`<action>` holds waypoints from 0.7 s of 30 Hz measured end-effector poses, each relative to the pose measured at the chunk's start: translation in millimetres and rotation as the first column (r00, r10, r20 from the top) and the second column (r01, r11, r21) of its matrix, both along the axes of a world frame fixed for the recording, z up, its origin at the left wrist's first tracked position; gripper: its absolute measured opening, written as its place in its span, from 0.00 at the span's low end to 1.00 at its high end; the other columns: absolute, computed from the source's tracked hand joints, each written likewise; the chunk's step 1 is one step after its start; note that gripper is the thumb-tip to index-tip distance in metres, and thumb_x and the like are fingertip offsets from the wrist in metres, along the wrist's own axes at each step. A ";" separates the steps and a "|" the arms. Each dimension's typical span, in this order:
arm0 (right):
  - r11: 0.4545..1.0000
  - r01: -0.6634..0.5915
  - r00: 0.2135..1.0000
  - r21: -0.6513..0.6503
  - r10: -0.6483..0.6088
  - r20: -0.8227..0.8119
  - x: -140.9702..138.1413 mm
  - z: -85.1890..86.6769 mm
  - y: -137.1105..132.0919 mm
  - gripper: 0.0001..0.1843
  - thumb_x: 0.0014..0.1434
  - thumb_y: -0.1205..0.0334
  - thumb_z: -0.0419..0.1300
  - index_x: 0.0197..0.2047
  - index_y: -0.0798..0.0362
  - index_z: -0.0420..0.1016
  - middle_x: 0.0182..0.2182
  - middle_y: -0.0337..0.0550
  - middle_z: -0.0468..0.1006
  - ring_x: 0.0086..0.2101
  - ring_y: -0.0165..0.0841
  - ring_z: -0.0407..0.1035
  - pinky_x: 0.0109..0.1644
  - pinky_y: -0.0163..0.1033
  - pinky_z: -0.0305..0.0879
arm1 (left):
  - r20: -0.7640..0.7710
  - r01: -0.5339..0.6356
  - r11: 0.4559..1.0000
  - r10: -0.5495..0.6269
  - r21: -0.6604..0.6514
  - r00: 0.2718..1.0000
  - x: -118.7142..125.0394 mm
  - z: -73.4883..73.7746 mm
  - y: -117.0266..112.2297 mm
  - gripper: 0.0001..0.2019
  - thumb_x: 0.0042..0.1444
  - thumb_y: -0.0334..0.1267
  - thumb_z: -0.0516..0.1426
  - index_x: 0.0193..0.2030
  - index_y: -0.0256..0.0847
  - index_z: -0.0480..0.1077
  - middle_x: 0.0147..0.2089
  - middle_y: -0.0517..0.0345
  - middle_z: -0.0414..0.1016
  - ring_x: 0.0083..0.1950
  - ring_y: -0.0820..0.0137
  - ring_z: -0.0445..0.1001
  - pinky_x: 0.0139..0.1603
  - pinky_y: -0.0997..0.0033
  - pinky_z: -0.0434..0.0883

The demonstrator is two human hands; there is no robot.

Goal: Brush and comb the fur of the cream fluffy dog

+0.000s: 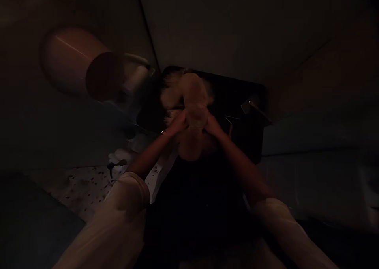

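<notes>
The scene is very dim. Both my hands meet at the centre of the view around a pale, soft, bunched thing (194, 115), perhaps a wet cloth, held over a dark basin (237, 91). My left hand (176, 125) grips its left side with fingers closed, a bangle showing at the wrist. My right hand (213, 125) closes on its right side. What the pale thing is I cannot tell for sure. Light sleeves are pushed up both forearms.
A pinkish bucket (74, 64) lies on its side at the upper left. A metal tap or handle (251, 105) glints right of the hands. Speckled floor (85, 190) shows at lower left. Walls meet in a corner above.
</notes>
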State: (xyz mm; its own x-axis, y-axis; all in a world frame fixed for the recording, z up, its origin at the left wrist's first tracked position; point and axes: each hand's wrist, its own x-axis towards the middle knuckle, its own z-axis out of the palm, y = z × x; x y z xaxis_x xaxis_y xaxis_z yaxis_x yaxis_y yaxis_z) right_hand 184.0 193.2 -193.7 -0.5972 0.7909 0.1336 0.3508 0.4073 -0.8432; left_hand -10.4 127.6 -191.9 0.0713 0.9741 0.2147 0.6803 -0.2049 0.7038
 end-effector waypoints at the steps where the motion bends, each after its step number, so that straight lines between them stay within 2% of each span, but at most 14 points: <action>1: 1.000 0.021 0.999 -0.015 -0.021 0.034 0.0 3.2 0.5 0.27 0.54 0.57 0.58 0.56 0.60 0.70 0.52 0.58 0.76 0.51 0.45 0.70 0.55 0.45 0.67 | 0.014 -0.001 1.000 0.001 -0.023 1.000 -1.0 2.5 1.7 0.18 0.50 0.25 0.55 0.50 0.32 0.68 0.49 0.46 0.74 0.50 0.63 0.69 0.55 0.67 0.66; 3: 0.996 0.071 0.994 -0.045 -0.067 0.091 0.4 9.9 1.8 0.18 0.50 0.62 0.58 0.44 0.60 0.76 0.41 0.54 0.80 0.42 0.42 0.73 0.47 0.42 0.68 | 0.053 -0.011 0.997 0.015 -0.078 0.998 -3.8 8.8 4.4 0.10 0.50 0.25 0.54 0.40 0.33 0.71 0.42 0.51 0.75 0.44 0.67 0.70 0.47 0.70 0.66; 5: 0.989 0.125 0.986 -0.073 -0.116 0.123 0.3 16.1 3.4 0.12 0.49 0.61 0.56 0.33 0.60 0.75 0.31 0.49 0.79 0.34 0.37 0.71 0.39 0.38 0.65 | 0.101 -0.046 0.991 0.059 -0.128 0.993 -6.8 15.2 5.8 0.04 0.51 0.28 0.54 0.32 0.33 0.70 0.35 0.55 0.73 0.38 0.70 0.68 0.39 0.73 0.64; 6: 0.986 0.144 0.983 -0.079 -0.134 0.122 -0.3 19.0 4.3 0.11 0.49 0.61 0.55 0.30 0.59 0.74 0.28 0.47 0.77 0.32 0.35 0.69 0.37 0.36 0.63 | 0.126 -0.071 0.986 0.090 -0.151 0.988 -7.9 17.7 6.0 0.04 0.52 0.30 0.53 0.30 0.33 0.68 0.32 0.57 0.72 0.35 0.72 0.67 0.36 0.74 0.62; 10: 0.975 0.209 0.974 -0.080 -0.200 0.102 -5.4 30.5 6.8 0.08 0.45 0.63 0.53 0.26 0.57 0.70 0.27 0.43 0.74 0.31 0.32 0.65 0.33 0.33 0.57 | 0.209 -0.173 0.957 0.223 -0.231 0.952 -9.9 21.8 4.5 0.10 0.54 0.38 0.52 0.25 0.35 0.63 0.25 0.62 0.63 0.28 0.77 0.59 0.28 0.77 0.55; 13: 0.969 0.224 0.971 -0.104 -0.212 0.112 -9.6 38.2 6.3 0.05 0.43 0.64 0.52 0.22 0.56 0.67 0.23 0.41 0.70 0.29 0.29 0.62 0.32 0.33 0.53 | 0.285 -0.221 0.932 0.303 -0.286 0.910 -15.0 25.2 1.4 0.10 0.49 0.40 0.58 0.28 0.34 0.66 0.27 0.62 0.66 0.29 0.77 0.60 0.29 0.77 0.56; 15: 0.966 0.224 0.970 -0.127 -0.208 0.124 -11.2 42.2 4.9 0.05 0.42 0.64 0.53 0.21 0.56 0.65 0.21 0.39 0.68 0.27 0.28 0.61 0.31 0.33 0.52 | 0.357 -0.158 0.927 0.282 -0.340 0.891 -23.7 31.1 -2.4 0.14 0.42 0.41 0.63 0.33 0.33 0.69 0.31 0.60 0.70 0.33 0.75 0.65 0.32 0.77 0.61; 17: 0.963 0.231 0.968 -0.140 -0.213 0.135 -11.6 45.5 3.7 0.05 0.42 0.63 0.54 0.20 0.57 0.65 0.21 0.39 0.68 0.27 0.28 0.60 0.31 0.33 0.51 | 0.459 0.018 0.920 0.178 -0.391 0.870 -34.9 38.6 -8.0 0.20 0.39 0.43 0.66 0.38 0.33 0.71 0.36 0.57 0.74 0.36 0.72 0.69 0.37 0.75 0.68; 19: 0.959 0.244 0.964 -0.143 -0.224 0.143 -11.1 48.2 3.3 0.07 0.43 0.62 0.55 0.21 0.57 0.67 0.21 0.40 0.68 0.28 0.29 0.61 0.31 0.33 0.52 | 0.532 0.193 0.900 0.051 -0.392 0.845 -44.4 44.5 -14.3 0.22 0.45 0.47 0.64 0.42 0.33 0.72 0.38 0.53 0.76 0.38 0.69 0.73 0.41 0.70 0.72; 20: 0.956 0.254 0.961 -0.144 -0.233 0.146 -10.8 49.3 3.4 0.08 0.44 0.61 0.55 0.21 0.58 0.68 0.21 0.41 0.69 0.28 0.30 0.61 0.32 0.34 0.53 | 0.519 0.208 0.909 0.010 -0.361 0.855 -47.2 46.0 -17.0 0.21 0.51 0.50 0.62 0.43 0.32 0.72 0.38 0.52 0.77 0.39 0.68 0.75 0.42 0.69 0.74; 21: 0.952 0.266 0.958 -0.149 -0.245 0.146 -10.6 50.2 3.7 0.09 0.44 0.60 0.56 0.21 0.58 0.69 0.21 0.41 0.70 0.28 0.30 0.62 0.32 0.34 0.53 | 0.472 0.171 0.934 -0.003 -0.314 0.882 -48.3 46.4 -19.0 0.21 0.57 0.51 0.58 0.45 0.32 0.73 0.38 0.50 0.77 0.39 0.68 0.76 0.42 0.68 0.75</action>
State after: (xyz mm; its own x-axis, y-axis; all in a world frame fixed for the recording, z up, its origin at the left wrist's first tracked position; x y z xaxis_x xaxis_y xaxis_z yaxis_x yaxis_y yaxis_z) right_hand 173.4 196.9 -143.6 -0.3759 0.9237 -0.0746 0.5314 0.1489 -0.8339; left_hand -58.7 108.6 -145.4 0.1347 0.9863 -0.0951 0.2554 0.0581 0.9651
